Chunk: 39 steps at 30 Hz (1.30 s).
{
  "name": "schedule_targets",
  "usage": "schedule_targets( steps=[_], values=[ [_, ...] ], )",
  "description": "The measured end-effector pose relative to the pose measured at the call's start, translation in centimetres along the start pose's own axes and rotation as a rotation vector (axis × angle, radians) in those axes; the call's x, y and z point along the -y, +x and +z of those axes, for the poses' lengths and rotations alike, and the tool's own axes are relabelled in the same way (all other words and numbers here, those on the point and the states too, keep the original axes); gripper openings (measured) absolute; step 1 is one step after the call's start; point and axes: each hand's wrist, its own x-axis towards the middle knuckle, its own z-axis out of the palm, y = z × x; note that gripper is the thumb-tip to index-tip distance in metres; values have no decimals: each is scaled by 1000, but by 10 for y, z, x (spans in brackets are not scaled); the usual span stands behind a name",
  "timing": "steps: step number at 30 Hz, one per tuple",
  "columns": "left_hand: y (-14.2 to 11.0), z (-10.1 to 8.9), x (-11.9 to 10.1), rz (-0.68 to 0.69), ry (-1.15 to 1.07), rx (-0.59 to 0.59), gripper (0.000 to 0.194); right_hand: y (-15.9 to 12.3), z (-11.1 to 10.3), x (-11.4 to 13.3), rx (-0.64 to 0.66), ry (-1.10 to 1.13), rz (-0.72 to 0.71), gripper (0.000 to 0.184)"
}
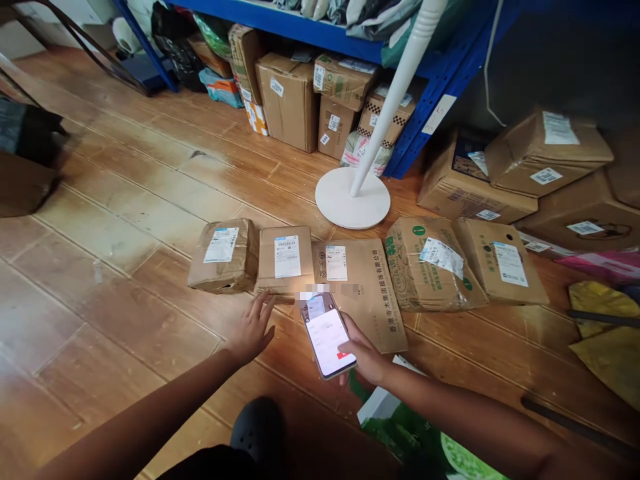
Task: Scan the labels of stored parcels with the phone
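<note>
My right hand (361, 350) is wrapped round a smartphone (327, 340), its thumb on the lower part of the lit screen, by a red button. Fingers apart, my left hand (253, 328) reaches to the near edge of a small carton (285, 257) with a white label; whether it touches cannot be made out. Left of that carton is a taped box (223, 257), also labelled. Partly behind the phone lies a wide flat carton (367, 287) with printed characters. Farther right are a box with green print (433, 263) and another labelled box (503, 260).
A white pole on a round base (353, 200) stands behind the row. Beyond it, a blue shelf rack (320, 30) has cartons (287, 100) beneath it. Stacked boxes (545, 157) fill the right side. A green and white bag (400, 427) lies near my right forearm.
</note>
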Motion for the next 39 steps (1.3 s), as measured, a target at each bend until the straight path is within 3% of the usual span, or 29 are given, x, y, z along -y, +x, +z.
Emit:
schedule_targets(
  steps=[2,7,12,19,39],
  values=[
    [9,0,5,-15,40,10,68,23,18,0,-32,40,-15,65],
    [11,-3,13,-18,116,182,62,81,57,4,-91,80,-118,59],
    [6,-9,21,37,97,243,58,112,79,12,-73,83,-199,54],
    [3,-12,29,50,101,245,59,119,86,23,-84,68,-199,52],
    [4,-10,31,48,154,268,69,119,79,28,-106,105,-207,52]
  ],
)
